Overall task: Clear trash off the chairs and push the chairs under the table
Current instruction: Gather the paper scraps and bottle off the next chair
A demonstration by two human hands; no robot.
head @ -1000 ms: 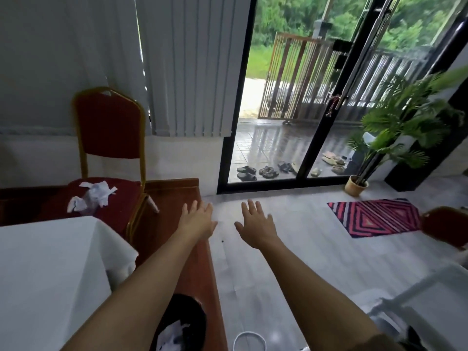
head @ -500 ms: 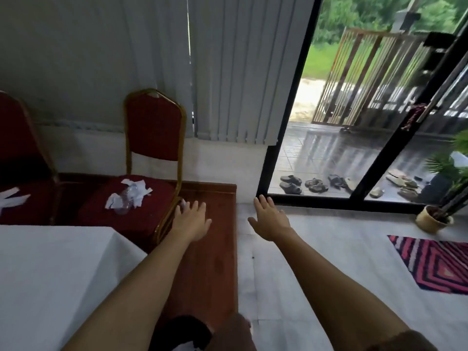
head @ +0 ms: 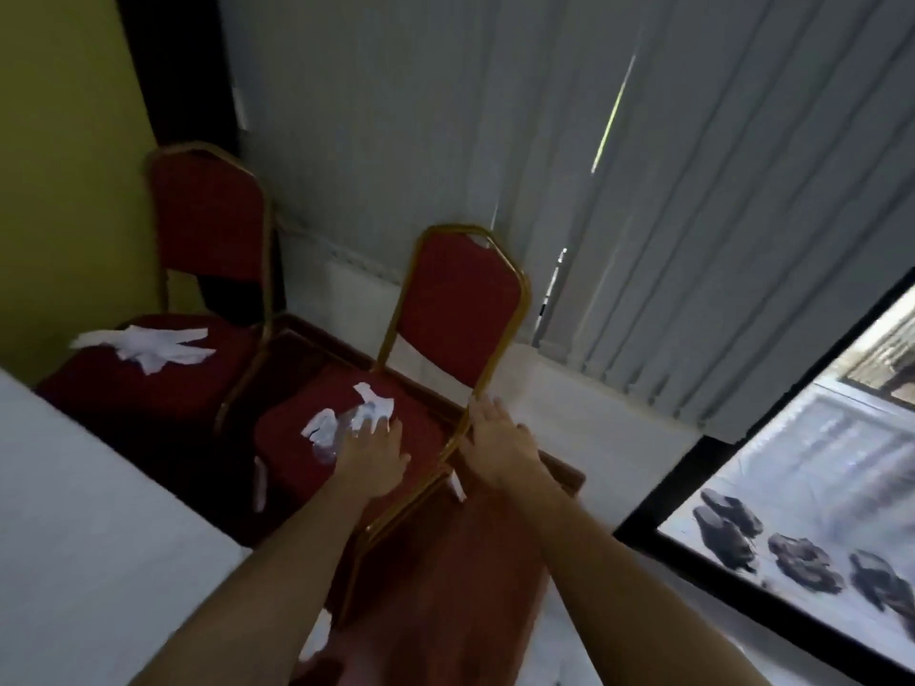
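Note:
Two red padded chairs with gold frames stand beside the white-clothed table (head: 74, 512). On the near chair (head: 460, 309) lies crumpled white paper and clear plastic trash (head: 346, 418). My left hand (head: 371, 453) rests over that trash on the seat, fingers spread, nothing gripped. Open as well, my right hand (head: 500, 443) hovers by the gold frame at the seat's right edge. The far chair (head: 208, 220) carries torn white paper (head: 148, 346) on its seat.
Grey vertical blinds (head: 643, 190) hang behind the chairs. A yellow wall (head: 59, 165) stands at left. The chairs sit on a red-brown carpeted strip (head: 475, 586). A black-framed glass door (head: 792, 487) at right shows several shoes (head: 792, 552) outside.
The view has swung left and tilted. Both hands reached forward: the left now lies on the trash on the near chair's seat, the right sits by the chair frame.

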